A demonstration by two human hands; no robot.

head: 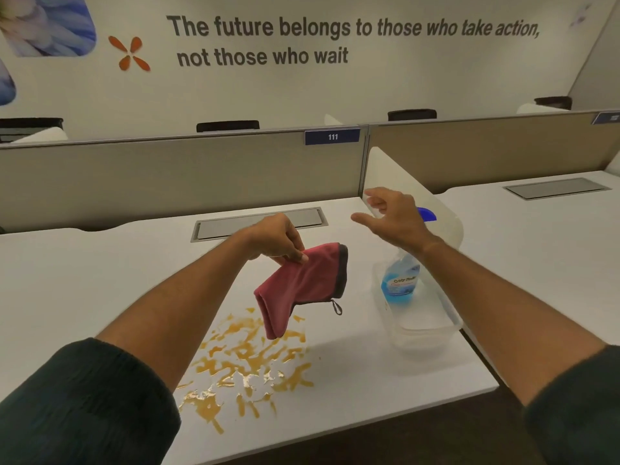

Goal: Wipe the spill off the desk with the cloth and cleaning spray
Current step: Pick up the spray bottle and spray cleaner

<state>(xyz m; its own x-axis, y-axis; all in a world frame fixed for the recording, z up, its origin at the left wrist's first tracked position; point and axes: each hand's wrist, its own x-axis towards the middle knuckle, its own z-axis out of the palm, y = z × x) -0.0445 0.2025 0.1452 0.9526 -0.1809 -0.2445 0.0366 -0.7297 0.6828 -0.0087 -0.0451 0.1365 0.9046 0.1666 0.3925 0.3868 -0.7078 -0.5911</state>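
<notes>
The spill [250, 364] is an orange-amber liquid spread in broken streaks and small pools on the white desk [84, 280], glossy where light catches it, and it runs toward the desk's near edge. Directly above the spill hangs the cloth [298, 286], dull red with a dark bound edge and a small loop at one corner, folded over and drooping clear of the surface. The left hand [278, 239] pinches the cloth's upper edge between thumb and curled fingers. To the right of the spill a clear plastic tub [426, 327] sits on the desk, and the spray bottle [401, 280] stands inside it, holding blue liquid, with a blue trigger head partly hidden behind the right wrist. The right hand [392, 216] is in the air above the tub with fingers spread and loose, gripping nothing.

Beyond the spill a grey cable hatch [258, 223] is set flush into the desk. Behind that a beige partition [167, 176] carries a blue tag [332, 136] reading 111. A white side divider [385, 176] stands behind the right hand and separates this desk from the neighbouring desk [536, 229]. The wall lettering [335, 38] reads "The future belongs to those who take action, not those who wait".
</notes>
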